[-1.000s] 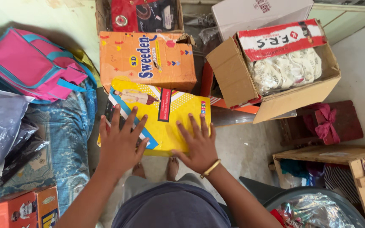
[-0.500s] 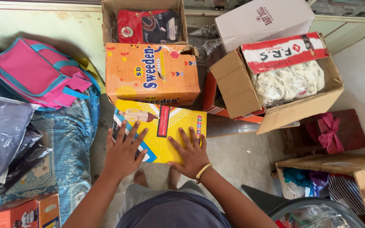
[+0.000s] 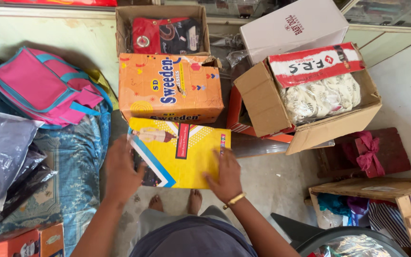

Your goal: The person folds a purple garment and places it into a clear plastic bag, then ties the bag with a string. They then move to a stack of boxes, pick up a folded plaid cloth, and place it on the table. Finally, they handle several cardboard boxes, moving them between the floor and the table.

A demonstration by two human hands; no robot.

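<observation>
Your left hand [image 3: 122,173] grips the lower left edge of the yellow box [image 3: 186,154], centre of frame; fingers curl around the edge, pressed fairly close together, thumb side hidden, so you can't tell exactly how it clamps. Your right hand [image 3: 224,176] lies on the box's lower right corner, fingers together and flat on the top face, thumb toward the near edge. A gold bangle [image 3: 234,200] sits on that wrist.

The yellow box is flat and lies tilted slightly, held above your bare feet [image 3: 177,202] at lower centre. Its far edge is just beside, possibly touching, the orange carton [image 3: 170,88] directly above it in frame.

Around it:
- Upper centre: 1 open brown carton [image 3: 160,28] with red and dark packets inside, behind the orange one.
- Upper right: white box [image 3: 293,24] resting tilted, and below it an open cardboard box [image 3: 310,133] holding pale bundled goods with a red-and-white pack on top.
- Right: dark red gift box with a bow [image 3: 369,154].
- Upper left: pink backpack [image 3: 44,88] with blue trim, lying on a blue patterned cloth [image 3: 74,162].
- Far left: grey plastic bags [image 3: 1,152].
- Lower left corner: 1 more orange box [image 3: 24,240].
</observation>
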